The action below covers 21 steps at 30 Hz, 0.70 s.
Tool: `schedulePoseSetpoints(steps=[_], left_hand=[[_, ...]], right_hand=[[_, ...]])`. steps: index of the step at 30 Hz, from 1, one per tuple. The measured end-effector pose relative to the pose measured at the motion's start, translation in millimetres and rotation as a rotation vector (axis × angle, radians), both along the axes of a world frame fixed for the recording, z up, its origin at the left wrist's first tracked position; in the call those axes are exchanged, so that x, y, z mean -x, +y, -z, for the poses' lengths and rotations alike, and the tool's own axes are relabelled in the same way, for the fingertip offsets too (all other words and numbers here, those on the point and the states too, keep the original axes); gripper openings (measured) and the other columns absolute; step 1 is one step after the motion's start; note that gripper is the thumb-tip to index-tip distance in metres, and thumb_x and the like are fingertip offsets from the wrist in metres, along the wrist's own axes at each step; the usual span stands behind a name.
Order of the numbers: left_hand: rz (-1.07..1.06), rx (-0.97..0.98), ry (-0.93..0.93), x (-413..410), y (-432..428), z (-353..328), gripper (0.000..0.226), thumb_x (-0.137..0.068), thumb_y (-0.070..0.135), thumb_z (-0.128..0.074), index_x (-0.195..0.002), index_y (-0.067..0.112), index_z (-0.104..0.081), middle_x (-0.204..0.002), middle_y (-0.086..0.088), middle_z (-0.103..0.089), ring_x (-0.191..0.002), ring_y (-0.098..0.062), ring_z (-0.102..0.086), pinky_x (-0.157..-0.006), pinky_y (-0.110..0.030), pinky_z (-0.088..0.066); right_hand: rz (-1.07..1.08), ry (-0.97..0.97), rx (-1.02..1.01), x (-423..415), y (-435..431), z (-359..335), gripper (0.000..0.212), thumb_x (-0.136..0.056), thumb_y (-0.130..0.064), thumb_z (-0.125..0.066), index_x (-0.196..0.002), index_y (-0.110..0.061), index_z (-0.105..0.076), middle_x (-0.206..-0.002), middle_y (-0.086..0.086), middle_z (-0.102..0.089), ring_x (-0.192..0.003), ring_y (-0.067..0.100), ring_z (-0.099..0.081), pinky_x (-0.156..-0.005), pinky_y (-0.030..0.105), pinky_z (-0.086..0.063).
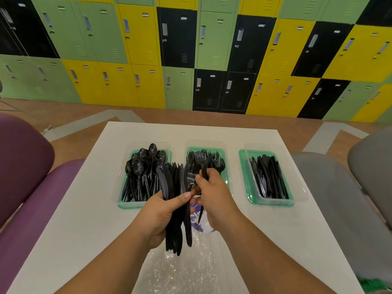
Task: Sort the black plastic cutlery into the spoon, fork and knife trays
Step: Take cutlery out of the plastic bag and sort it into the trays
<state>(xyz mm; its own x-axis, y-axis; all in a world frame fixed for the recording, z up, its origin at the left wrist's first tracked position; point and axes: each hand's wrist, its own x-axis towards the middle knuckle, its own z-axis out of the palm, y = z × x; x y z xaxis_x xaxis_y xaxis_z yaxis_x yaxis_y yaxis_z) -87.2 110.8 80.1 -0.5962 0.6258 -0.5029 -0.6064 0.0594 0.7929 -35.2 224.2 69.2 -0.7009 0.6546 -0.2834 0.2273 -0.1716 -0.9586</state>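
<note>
Over white table (84,209), left hand (161,217) grips cutlery bundle (176,183) pointing away

Bright, even indoor light with soft shadows; wide-angle bending tilts the lockers (191,49) (edges slightly blurred).

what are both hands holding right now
Left hand: gripping a bundle of black plastic cutlery.
Right hand: pinching a single black plastic utensil, type unclear.
</note>
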Motion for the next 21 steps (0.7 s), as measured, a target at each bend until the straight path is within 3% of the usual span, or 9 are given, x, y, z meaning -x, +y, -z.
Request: schedulePoseSetpoints(steps=[3, 5, 8, 11, 14, 18, 21], left_hand=[[-0.028, 0.027, -0.014, -1.2, 1.1, 0.9, 0.017, -0.087, 0.01, -0.063, -0.101, 0.002, -0.068, -0.07, -0.009, -0.073, -0.058, -0.017, -0.069, -0.051, -0.023, -0.055], [-0.045, 0.035, -0.022, 0.0, 0.9, 0.6, 0.013, -0.086, 0.01, -0.064, -0.098, 0.005, -0.069, -0.068, -0.009, -0.073, -0.055, -0.016, -0.069, -0.05, -0.023, -0.055], [-0.045, 0.024, -0.032, 2.3, -0.4, 0.7, 0.01, -0.086, 0.008, -0.064, -0.092, 0.004, -0.071, -0.07, -0.01, -0.074, -0.055, -0.016, -0.069, -0.05, -0.022, -0.056], [-0.04, 0.045, -0.018, 3.5, -2.2, 3.6, 0.014, -0.088, 0.013, -0.063, -0.087, 0.002, -0.072, -0.07, -0.011, -0.073, -0.057, -0.018, -0.069, -0.055, -0.024, -0.058], [-0.002, 0.054, -0.014, 4.5, -3.7, 6.6, 0.019, -0.089, 0.018, -0.061, -0.085, 0.004, -0.071, -0.07, -0.009, -0.07, -0.058, -0.019, -0.066, -0.071, -0.032, -0.055], [0.011, 0.057, -0.013, 9.1, -3.9, 9.1, 0.017, -0.092, 0.02, -0.058, -0.085, 0.006, -0.065, -0.063, -0.006, -0.059, -0.061, -0.019, -0.057, -0.071, -0.033, -0.051], [0.043, 0.022, -0.012, 12.1, -5.6, 8.2, 0.009, -0.088, 0.016, -0.062, -0.083, 0.009, -0.061, -0.057, -0.004, -0.049, -0.056, -0.017, -0.047, -0.065, -0.031, -0.045]], right_hand=[[0.033, -0.046, -0.001, 3.3, -0.1, 3.1, 0.011, -0.1, -0.025, -0.041, -0.099, -0.021, -0.051, -0.086, 0.003, -0.066, -0.081, 0.026, -0.062, -0.077, 0.049, -0.057], [0.049, -0.03, 0.052, 2.8, 1.2, 1.6, 0.012, -0.101, -0.023, -0.039, -0.099, -0.019, -0.05, -0.087, 0.001, -0.071, -0.083, 0.026, -0.066, -0.083, 0.052, -0.055], [0.075, 0.035, 0.16, 1.7, 2.9, -2.6, 0.013, -0.102, -0.016, -0.037, -0.101, -0.013, -0.049, -0.077, 0.004, -0.07, -0.069, 0.025, -0.064, -0.065, 0.042, -0.056], [0.142, 0.039, 0.213, 3.4, 6.9, 1.5, 0.013, -0.102, -0.015, -0.038, -0.105, -0.011, -0.05, -0.073, 0.006, -0.065, -0.061, 0.022, -0.063, -0.069, 0.045, -0.057], [0.167, 0.065, 0.346, 4.2, 8.4, -1.3, 0.018, -0.103, -0.016, -0.038, -0.092, -0.015, -0.052, -0.068, 0.005, -0.056, -0.056, 0.019, -0.054, -0.063, 0.038, -0.055], [0.197, 0.149, 0.506, 2.2, 12.1, -5.7, 0.017, -0.103, -0.022, -0.037, -0.095, -0.017, -0.05, -0.058, 0.0, -0.038, -0.043, 0.01, -0.032, -0.04, 0.022, -0.036], [0.135, 0.15, 0.477, -2.5, 16.6, -6.0, 0.028, -0.092, -0.04, -0.055, -0.102, -0.014, -0.052, -0.054, -0.005, -0.032, -0.037, 0.005, -0.023, -0.034, 0.018, -0.022]])
